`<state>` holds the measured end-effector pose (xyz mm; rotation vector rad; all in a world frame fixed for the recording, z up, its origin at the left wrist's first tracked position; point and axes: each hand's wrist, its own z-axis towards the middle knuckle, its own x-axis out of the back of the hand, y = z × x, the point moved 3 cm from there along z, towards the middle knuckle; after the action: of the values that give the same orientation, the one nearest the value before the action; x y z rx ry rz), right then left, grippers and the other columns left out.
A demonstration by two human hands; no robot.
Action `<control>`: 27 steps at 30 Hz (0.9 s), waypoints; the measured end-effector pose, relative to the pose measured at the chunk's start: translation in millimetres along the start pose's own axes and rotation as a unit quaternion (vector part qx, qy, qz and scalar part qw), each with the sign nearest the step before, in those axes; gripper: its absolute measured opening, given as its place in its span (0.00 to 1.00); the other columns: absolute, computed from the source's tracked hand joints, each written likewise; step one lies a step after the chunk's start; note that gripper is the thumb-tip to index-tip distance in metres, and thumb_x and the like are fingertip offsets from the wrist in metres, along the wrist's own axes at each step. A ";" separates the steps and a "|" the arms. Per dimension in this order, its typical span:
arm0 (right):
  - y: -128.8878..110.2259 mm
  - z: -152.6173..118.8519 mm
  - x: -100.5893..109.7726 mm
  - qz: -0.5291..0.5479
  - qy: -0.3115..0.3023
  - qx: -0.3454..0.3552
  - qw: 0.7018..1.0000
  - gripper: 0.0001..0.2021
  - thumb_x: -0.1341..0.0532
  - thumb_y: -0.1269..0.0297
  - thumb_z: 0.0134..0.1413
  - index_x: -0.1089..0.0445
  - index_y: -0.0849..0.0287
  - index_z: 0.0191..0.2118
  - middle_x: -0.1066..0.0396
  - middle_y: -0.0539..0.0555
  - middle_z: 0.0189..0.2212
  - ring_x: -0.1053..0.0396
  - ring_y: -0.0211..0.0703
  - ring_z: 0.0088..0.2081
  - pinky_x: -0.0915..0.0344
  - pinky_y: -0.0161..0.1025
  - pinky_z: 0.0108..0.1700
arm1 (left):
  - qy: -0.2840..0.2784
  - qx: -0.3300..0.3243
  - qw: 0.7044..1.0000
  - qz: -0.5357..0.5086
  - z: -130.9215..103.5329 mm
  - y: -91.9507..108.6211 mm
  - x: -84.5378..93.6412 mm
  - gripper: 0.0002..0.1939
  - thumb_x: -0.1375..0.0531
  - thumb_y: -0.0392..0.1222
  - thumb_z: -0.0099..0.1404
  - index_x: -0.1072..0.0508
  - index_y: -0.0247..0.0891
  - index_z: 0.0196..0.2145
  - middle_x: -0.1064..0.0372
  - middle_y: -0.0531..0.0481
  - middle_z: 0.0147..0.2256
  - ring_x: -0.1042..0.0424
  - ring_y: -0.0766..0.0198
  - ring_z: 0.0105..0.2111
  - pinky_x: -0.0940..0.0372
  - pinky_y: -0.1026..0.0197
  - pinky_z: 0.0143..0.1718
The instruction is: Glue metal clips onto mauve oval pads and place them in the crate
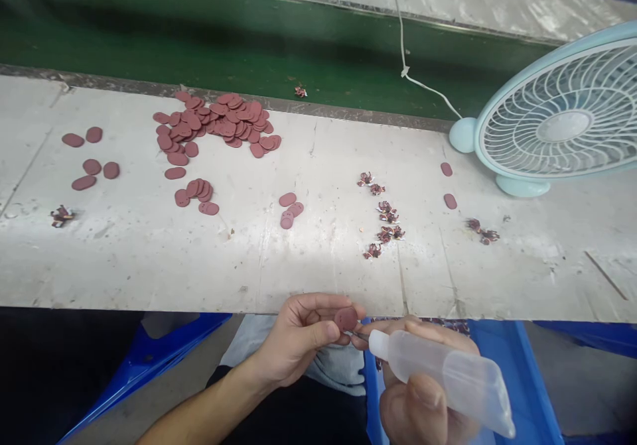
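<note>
My left hand [303,329] pinches a reddish-brown oval disc [346,319] between thumb and fingers, just in front of the table edge. Closed around a translucent squeeze bottle [448,372] is my right hand [423,398]. The bottle lies tilted, its white cap and thin dark tip pointing left at the disc's lower edge. Whether the tip touches the disc I cannot tell. Beyond my hands, a few more discs [287,199] lie on the table. Small dark-brown and white pieces [385,233] form a rough column to their right.
A large heap of discs [223,123] sits at the table's [318,266] far edge. A light-blue fan [562,120] stands at right, its white cord [402,47] running backward. A blue bin [527,379] is below the table edge, and a blue stool [144,365] stands at left.
</note>
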<state>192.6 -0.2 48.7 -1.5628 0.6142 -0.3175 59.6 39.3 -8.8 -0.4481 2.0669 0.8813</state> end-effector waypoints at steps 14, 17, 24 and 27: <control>19.7 135.6 79.1 0.926 0.006 -0.296 0.233 0.21 0.37 0.84 0.53 0.28 0.54 0.49 0.30 0.45 0.29 0.29 0.34 0.29 0.31 0.23 0.17 | 0.009 -0.080 0.996 0.042 1.2 34.4 5.4 0.13 0.28 0.40 0.60 0.17 0.41 0.44 0.18 0.43 0.46 0.18 0.60 0.40 0.26 0.67 0.39; 5.9 118.3 56.8 0.865 -0.086 -0.292 0.399 0.18 0.35 0.82 0.52 0.29 0.55 0.46 0.38 0.40 0.21 0.39 0.29 0.18 0.44 0.19 0.12 | 0.037 -0.104 0.992 0.067 3.3 46.1 12.3 0.13 0.28 0.39 0.59 0.16 0.42 0.43 0.18 0.42 0.46 0.19 0.59 0.40 0.26 0.66 0.39; -12.6 188.7 -76.5 -0.160 -0.179 0.061 0.969 0.10 0.35 0.59 0.60 0.28 0.57 0.44 0.28 0.49 0.29 0.27 0.42 0.31 0.27 0.39 0.33 | 0.064 -0.110 0.987 0.097 14.0 58.8 28.5 0.15 0.27 0.44 0.57 0.17 0.40 0.43 0.19 0.40 0.46 0.21 0.55 0.41 0.28 0.61 0.40; -10.2 257.5 -143.9 -0.325 -0.176 0.110 0.922 0.12 0.35 0.62 0.62 0.28 0.59 0.49 0.25 0.57 0.44 0.27 0.50 0.48 0.27 0.49 0.50 | 0.040 -0.090 0.990 0.098 15.5 60.2 28.4 0.17 0.26 0.45 0.55 0.17 0.39 0.42 0.19 0.39 0.47 0.21 0.55 0.42 0.29 0.59 0.42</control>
<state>218.8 293.7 56.8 -1.5170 -0.2367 -0.5627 16.3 92.0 -12.3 -0.3848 2.1410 1.1907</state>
